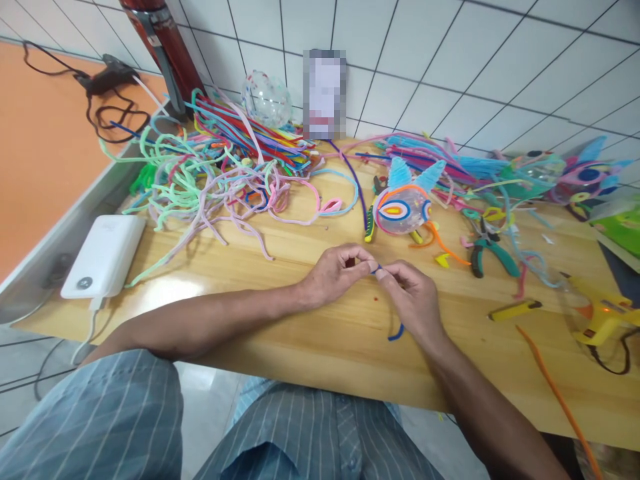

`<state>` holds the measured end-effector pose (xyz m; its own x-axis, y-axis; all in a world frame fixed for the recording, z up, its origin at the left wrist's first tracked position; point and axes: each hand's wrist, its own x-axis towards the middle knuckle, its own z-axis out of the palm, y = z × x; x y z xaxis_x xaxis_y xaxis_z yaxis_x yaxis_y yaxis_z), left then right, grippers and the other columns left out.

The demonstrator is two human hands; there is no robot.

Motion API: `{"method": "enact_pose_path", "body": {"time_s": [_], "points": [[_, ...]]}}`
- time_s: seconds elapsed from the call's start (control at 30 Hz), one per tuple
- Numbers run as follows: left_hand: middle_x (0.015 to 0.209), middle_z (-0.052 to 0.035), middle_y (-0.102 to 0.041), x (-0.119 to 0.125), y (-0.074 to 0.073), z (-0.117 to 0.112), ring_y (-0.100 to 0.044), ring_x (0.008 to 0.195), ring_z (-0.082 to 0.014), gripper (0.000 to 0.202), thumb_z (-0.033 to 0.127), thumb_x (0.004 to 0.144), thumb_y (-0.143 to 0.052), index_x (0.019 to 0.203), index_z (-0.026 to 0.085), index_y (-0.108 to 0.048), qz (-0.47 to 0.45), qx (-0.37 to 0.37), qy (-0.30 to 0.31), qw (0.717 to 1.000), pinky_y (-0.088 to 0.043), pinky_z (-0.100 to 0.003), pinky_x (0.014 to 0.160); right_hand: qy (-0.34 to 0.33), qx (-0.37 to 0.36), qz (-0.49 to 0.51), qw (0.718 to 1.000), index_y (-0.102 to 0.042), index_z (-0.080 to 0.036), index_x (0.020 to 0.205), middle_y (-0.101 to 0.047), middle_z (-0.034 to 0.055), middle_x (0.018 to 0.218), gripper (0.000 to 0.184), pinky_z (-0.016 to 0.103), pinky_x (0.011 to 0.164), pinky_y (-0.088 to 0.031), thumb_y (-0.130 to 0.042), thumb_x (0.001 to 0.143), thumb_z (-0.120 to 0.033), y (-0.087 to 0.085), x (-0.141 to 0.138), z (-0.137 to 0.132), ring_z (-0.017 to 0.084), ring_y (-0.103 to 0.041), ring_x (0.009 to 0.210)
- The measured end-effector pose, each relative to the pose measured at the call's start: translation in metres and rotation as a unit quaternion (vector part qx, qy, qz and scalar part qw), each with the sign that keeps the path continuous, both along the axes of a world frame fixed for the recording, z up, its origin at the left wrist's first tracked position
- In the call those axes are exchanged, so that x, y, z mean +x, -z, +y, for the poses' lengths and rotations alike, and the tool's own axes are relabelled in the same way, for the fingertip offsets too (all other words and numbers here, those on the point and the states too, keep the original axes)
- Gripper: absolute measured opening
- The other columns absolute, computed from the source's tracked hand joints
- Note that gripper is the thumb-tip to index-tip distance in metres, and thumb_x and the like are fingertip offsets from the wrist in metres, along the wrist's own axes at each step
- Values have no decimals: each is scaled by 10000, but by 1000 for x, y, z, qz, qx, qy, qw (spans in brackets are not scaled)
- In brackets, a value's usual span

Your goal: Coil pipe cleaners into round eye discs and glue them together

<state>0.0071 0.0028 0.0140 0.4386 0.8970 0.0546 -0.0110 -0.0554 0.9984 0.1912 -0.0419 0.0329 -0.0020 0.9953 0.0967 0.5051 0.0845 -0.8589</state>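
Observation:
My left hand (337, 272) and my right hand (411, 293) meet above the middle of the wooden table, thumbs and fingertips pinched together. Between them is a blue pipe cleaner (397, 333); a short bit shows at the fingertips and a bent tail hangs below my right palm. The rest of it is hidden by the fingers. Just beyond the hands stands a clear ball decorated as an animal head (403, 210), with light blue ears, an orange band and ringed eyes. Green-and-yellow handled pliers (369, 223) lie partly behind it.
Tangled pipe cleaners (200, 180) cover the back left, near a white power bank (104, 257). A phone (324, 93) leans on the tiled wall. Right are teal-handled pliers (493, 253), a yellow cutter (515, 310), an orange pipe cleaner (555, 387) and a glue gun (605, 310), its light glowing.

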Motion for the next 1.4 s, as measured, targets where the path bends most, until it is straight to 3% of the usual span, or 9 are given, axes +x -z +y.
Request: {"method": "enact_pose_path", "body": {"time_s": [0.13,0.33,0.4,0.5,0.6,0.7,0.8,0.97,1.4], "points": [[844,-28,-689,4,3,-6,-596,812,-139,273,413,894,-692,861,143,-710,-65,-65,-22,996,-467,-267,800,5,6,8,1000,-702,-247,747,-636,6,702,195,315,607,-451,-666,904,-356,2,-4,-1,171,-556,641],[842,-16,-657,7,7,-12,-564,797,-132,241,399,885,-718,856,162,-743,-49,-32,-88,994,-450,-263,778,22,18,18,999,-723,-247,789,-632,-1,692,160,291,576,-449,-667,892,-355,3,-10,1,161,-559,632],[863,-20,-678,7,8,-10,-586,823,-138,250,406,895,-704,875,159,-738,-56,-49,-71,995,-463,-266,802,17,29,2,999,-696,-242,743,-610,-10,667,167,292,578,-431,-655,884,-320,1,-9,2,154,-538,611],[877,-29,-710,4,7,-3,-606,819,-140,260,399,910,-681,904,143,-732,-43,-58,11,997,-473,-269,803,-12,40,-39,998,-653,-237,678,-561,-21,632,194,302,581,-397,-652,868,-273,-3,-3,4,146,-505,586],[827,-22,-696,0,5,6,-570,730,-120,218,346,917,-672,892,139,-735,23,-1,68,997,-434,-252,715,-47,30,-70,996,-664,-240,687,-544,-19,628,198,316,581,-378,-657,881,-279,-4,5,5,154,-502,587],[798,-18,-666,-4,1,8,-540,698,-108,165,265,931,-641,856,141,-719,61,80,61,993,-396,-242,675,-63,9,-75,995,-680,-244,713,-557,-13,644,205,327,594,-385,-659,903,-318,-3,10,5,163,-513,599],[806,-24,-651,-4,-3,5,-534,701,-107,170,256,946,-622,857,136,-704,57,113,35,991,-399,-245,681,-50,-16,-42,998,-711,-245,779,-618,-2,697,189,331,632,-425,-653,916,-361,-2,11,4,174,-554,649],[789,-6,-618,-2,-2,0,-494,687,-105,232,358,951,-637,874,146,-695,34,55,1,998,-399,-250,683,3,-42,22,999,-697,-232,790,-645,4,711,208,318,634,-441,-671,907,-402,4,9,1,170,-553,659],[854,-16,-684,8,5,-17,-583,795,-124,247,382,903,-694,902,135,-703,-91,-92,-50,990,-469,-253,793,12,14,41,999,-701,-217,736,-592,-35,662,143,267,588,-401,-693,863,-281,7,-4,-2,120,-518,593]]}}
